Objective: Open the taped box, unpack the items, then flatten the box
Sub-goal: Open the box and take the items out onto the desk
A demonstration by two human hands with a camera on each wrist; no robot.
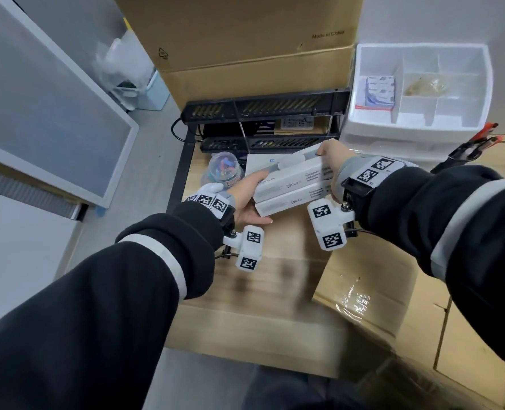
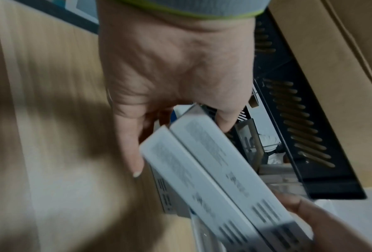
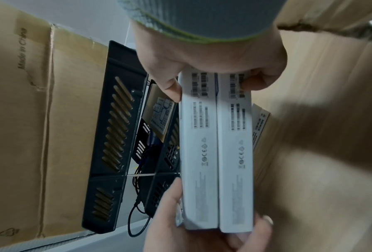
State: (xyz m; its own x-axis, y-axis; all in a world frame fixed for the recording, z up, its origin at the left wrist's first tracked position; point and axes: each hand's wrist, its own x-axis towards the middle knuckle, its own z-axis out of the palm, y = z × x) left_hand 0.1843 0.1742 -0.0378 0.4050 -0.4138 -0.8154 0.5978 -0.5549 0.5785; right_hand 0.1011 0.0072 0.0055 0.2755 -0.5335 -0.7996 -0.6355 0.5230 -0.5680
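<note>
Two long white product boxes (image 1: 292, 184) are stacked together and held just above the wooden table (image 1: 260, 279). My left hand (image 1: 254, 199) grips their left end, thumb on top and fingers underneath. My right hand (image 1: 332, 173) pinches their right end. The right wrist view shows both boxes (image 3: 215, 145) side by side, with a third white box (image 3: 259, 122) behind them. The left wrist view shows the boxes (image 2: 213, 170) blurred below my left hand (image 2: 170, 85). The brown cardboard box (image 1: 378, 291) with shiny clear tape lies at lower right under my right arm.
A black slotted metal rack (image 1: 263, 110) stands just behind the held boxes, in front of large cardboard cartons (image 1: 245, 39). A white compartment organiser (image 1: 419, 84) sits at back right, red-handled tools (image 1: 478, 140) beside it. A clear jar (image 1: 224, 170) of coloured bits stands at the left.
</note>
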